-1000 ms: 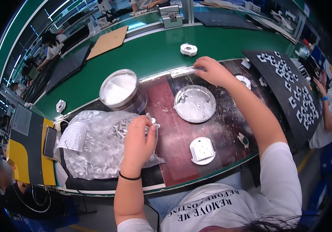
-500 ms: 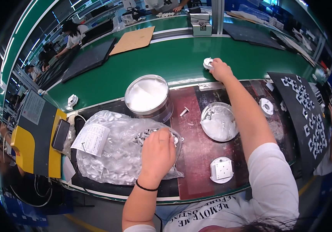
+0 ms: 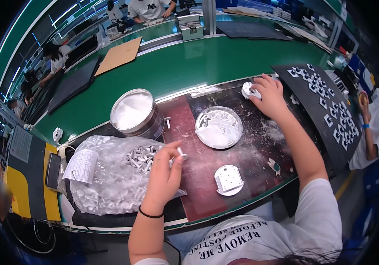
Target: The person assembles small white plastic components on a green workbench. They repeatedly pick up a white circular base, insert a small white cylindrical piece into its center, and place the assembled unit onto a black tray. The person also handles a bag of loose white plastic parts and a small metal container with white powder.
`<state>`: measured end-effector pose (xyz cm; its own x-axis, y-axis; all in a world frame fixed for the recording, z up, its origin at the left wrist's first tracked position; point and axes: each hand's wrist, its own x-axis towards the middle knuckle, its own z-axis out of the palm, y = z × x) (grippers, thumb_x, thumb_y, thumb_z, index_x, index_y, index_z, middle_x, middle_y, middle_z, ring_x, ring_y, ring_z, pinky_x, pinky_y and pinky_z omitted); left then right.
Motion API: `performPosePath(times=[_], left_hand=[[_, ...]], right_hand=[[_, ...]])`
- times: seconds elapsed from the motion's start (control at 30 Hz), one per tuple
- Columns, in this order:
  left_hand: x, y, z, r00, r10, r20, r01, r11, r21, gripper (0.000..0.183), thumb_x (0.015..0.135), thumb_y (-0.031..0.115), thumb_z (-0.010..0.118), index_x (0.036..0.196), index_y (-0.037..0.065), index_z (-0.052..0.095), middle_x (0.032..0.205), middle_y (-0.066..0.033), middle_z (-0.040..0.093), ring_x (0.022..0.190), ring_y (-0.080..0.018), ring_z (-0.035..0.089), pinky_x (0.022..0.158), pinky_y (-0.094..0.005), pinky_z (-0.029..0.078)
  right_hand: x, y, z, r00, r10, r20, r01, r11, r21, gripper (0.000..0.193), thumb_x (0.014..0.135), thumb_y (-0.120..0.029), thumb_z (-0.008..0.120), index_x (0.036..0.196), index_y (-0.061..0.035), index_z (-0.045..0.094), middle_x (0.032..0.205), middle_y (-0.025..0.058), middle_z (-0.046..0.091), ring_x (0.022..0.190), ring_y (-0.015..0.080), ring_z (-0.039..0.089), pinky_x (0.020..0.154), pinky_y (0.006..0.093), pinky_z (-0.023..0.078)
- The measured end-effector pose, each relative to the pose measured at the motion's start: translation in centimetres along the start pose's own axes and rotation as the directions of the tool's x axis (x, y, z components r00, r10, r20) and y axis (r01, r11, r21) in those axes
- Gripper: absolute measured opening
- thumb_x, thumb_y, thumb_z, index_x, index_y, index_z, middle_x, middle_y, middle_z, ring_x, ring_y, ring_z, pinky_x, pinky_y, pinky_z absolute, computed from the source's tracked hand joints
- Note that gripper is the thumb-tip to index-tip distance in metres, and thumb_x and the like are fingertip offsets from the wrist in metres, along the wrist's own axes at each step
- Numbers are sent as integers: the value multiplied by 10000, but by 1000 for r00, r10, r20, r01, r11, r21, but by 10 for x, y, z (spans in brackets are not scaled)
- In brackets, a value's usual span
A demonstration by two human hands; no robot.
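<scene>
My left hand [image 3: 165, 170] pinches a small white flanged pin [image 3: 181, 152] between thumb and fingertips, just above the right end of a clear plastic bag [image 3: 105, 194]. Many more such pins [image 3: 140, 159] show in the bag's mouth. Out at the far right of the table, my right hand [image 3: 269, 97] has its fingers closed round the edge of a white round plastic part [image 3: 247, 90]; the palm hides some of it. A white round plate with small holes [image 3: 229, 180] lies near the front edge, and one loose pin [image 3: 168, 123] is beside the tin.
A tin of white material [image 3: 156, 121] stands behind the bag; a round metal dish [image 3: 238, 130] sits mid-table. On the right, a black board [image 3: 330, 128] carries several small parts. A green conveyor [image 3: 167, 66] runs behind, a yellow-black machine [image 3: 28, 181] stands left, and co-workers are around.
My right hand has come back from over the conveyor to the right of the table with a white part. My left hand has lifted out of the bag with a pin. The view has shifted.
</scene>
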<state>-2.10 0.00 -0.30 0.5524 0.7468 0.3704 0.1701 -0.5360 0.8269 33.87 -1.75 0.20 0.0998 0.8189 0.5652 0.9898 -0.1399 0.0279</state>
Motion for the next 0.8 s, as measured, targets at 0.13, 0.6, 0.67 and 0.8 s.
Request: performPosePath(times=[0.13, 0.6, 0.67, 0.8], left_hand=[[-8, -3, 18, 983, 93, 158, -38, 946, -321, 97, 895, 162, 576, 917, 73, 543, 1372, -213, 424, 1260, -313, 415, 1048, -403, 281], [-13, -5, 41, 987, 34, 158, 51, 862, -504, 263, 923, 125, 530, 1169, 46, 477, 1450, -174, 305, 1302, -251, 344, 1044, -356, 287], [-12, -10, 37, 987, 11, 163, 63, 895, -441, 374, 911, 83, 516, 1268, 37, 414, 1409, -152, 366, 1255, -227, 391, 1020, -353, 326], [-11, -12, 33, 984, -79, 157, 135, 910, -392, 402, 884, 44, 525, 1274, 32, 429, 1354, -124, 423, 1212, -204, 431, 984, -337, 370]], right_hand=[[-26, -81, -52, 950, -287, -126, 303, 739, 601, 277, 767, -97, 661, 1039, -80, 615, 1084, 83, 608, 1102, 279, 534, 911, 408, 397], [-53, -81, -48, 918, -358, -170, 372, 635, 677, 172, 752, -71, 686, 919, -67, 644, 868, 70, 633, 840, 267, 609, 739, 367, 486], [-48, -61, -38, 969, -222, -107, 241, 761, 602, 145, 753, -65, 681, 892, -55, 640, 860, 79, 630, 829, 270, 600, 736, 368, 483], [-50, -48, -24, 968, -244, -59, 243, 858, 452, 146, 741, -79, 687, 879, -60, 643, 851, 61, 619, 862, 261, 583, 771, 369, 460]])
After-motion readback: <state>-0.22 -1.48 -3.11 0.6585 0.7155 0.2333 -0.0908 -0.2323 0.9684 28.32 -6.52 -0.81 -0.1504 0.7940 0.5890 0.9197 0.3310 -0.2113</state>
